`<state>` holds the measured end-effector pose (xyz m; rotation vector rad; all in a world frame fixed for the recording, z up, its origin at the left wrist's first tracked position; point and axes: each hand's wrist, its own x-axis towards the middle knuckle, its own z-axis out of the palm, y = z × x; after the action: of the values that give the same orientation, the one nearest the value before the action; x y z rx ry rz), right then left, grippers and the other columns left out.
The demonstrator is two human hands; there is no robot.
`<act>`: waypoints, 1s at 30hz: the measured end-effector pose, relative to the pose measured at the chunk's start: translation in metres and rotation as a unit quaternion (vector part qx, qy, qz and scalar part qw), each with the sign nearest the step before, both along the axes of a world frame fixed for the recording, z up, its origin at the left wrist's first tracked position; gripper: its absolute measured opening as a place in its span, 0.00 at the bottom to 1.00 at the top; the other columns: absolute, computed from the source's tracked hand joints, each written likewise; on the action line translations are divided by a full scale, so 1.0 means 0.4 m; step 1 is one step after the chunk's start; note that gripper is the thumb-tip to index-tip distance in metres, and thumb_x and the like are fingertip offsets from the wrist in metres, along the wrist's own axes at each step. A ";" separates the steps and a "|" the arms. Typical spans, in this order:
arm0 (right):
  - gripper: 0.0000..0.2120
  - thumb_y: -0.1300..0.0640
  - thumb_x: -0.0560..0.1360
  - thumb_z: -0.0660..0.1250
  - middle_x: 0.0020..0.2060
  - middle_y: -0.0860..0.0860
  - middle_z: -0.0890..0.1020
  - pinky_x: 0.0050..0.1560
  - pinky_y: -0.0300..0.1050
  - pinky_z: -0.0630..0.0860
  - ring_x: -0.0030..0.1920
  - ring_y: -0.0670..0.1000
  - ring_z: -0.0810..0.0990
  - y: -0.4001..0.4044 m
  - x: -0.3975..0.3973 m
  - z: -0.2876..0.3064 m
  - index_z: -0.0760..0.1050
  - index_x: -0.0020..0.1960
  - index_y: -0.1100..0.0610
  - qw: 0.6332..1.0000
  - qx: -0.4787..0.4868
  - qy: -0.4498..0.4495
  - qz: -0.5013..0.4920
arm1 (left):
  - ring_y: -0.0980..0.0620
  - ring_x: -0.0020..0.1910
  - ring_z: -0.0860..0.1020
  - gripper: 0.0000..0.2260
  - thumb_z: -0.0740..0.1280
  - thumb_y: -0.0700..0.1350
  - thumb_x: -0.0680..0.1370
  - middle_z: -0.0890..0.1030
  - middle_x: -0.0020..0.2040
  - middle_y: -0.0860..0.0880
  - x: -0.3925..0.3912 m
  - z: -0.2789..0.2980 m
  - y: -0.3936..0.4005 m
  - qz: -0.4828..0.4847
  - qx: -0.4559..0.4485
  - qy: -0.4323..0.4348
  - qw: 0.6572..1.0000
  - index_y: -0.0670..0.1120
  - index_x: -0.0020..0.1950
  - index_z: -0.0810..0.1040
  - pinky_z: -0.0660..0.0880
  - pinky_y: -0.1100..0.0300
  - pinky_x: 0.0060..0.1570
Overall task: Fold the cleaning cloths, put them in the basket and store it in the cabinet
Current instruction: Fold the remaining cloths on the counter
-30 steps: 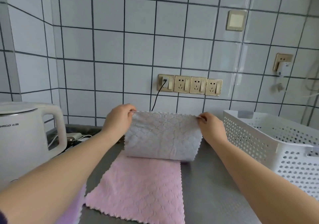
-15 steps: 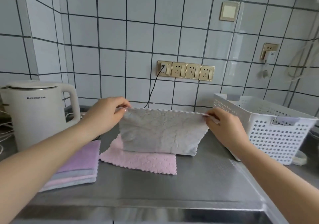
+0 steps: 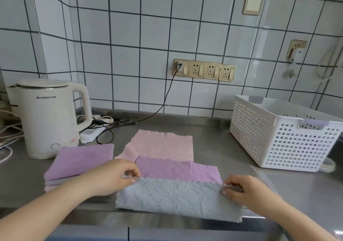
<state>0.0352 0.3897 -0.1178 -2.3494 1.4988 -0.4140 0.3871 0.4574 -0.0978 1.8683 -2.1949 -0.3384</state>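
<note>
- Left hand [image 3: 109, 177]: thumb and forefinger are pinching the far left corner of the grey cloth [image 3: 176, 198]; the other fingers are curling loosely behind.
- Right hand [image 3: 246, 190]: fingertips are pinching the far right corner of the same cloth, knuckles facing the camera.
- Grey cloth: lying at the near edge of the steel counter [image 3: 232, 157], doubled over, its near fringe overhanging the counter lip slightly at the right. The two pinched corners are sitting roughly level.
- Step in hand, as judged: one fold is being laid down. To do it well, both corners should be drawn taut and even, zigzag edges matched, then the crease pressed flat before release.
- Purple cloth [image 3: 178, 170]: lying unfolded just beyond the grey one, partly under it.
- Pink cloth [image 3: 163, 144]: lying unfolded beyond that, partly under the purple.
- Folded stack [image 3: 79, 161]: purple on top, paler layers showing beneath, sitting left of the hands; a likely place for the grey cloth once done.
- Basket [image 3: 278, 138]: white, perforated, standing at the right, well apart from the hands; whether anything lies inside cannot be told.
- Kettle [image 3: 48, 118]: white, standing at the far left behind the stack.
- Cabinet: not identifiable with certainty.
</note>
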 end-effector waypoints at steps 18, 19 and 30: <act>0.11 0.45 0.75 0.65 0.41 0.49 0.82 0.36 0.39 0.71 0.40 0.48 0.78 -0.319 0.096 -0.059 0.78 0.47 0.53 0.993 0.049 0.025 -0.105 | 0.53 0.52 0.76 0.07 0.62 0.46 0.78 0.78 0.55 0.52 0.011 -0.121 -0.342 0.129 -0.024 -0.026 0.991 0.51 0.56 0.72 0.74 0.58 0.50; 0.12 0.46 0.75 0.65 0.43 0.49 0.82 0.39 0.41 0.73 0.42 0.48 0.79 -0.325 0.097 -0.062 0.78 0.48 0.53 0.992 0.054 0.024 -0.108 | 0.53 0.52 0.76 0.08 0.62 0.46 0.78 0.78 0.56 0.52 0.012 -0.127 -0.347 0.130 -0.019 -0.027 0.991 0.52 0.56 0.71 0.74 0.57 0.51; 0.23 0.56 0.79 0.52 0.77 0.49 0.53 0.73 0.55 0.47 0.76 0.49 0.48 -0.182 0.319 -0.081 0.57 0.74 0.52 0.988 -0.100 0.114 0.036 | 0.55 0.75 0.54 0.21 0.55 0.43 0.80 0.60 0.75 0.52 -0.221 -0.176 -0.278 -0.033 -0.052 -0.088 0.994 0.48 0.73 0.62 0.49 0.51 0.73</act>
<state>0.1629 0.3169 -0.1504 -2.6779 1.5260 -0.2988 0.2985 0.3461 -0.1680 1.8358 -2.3417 -0.0702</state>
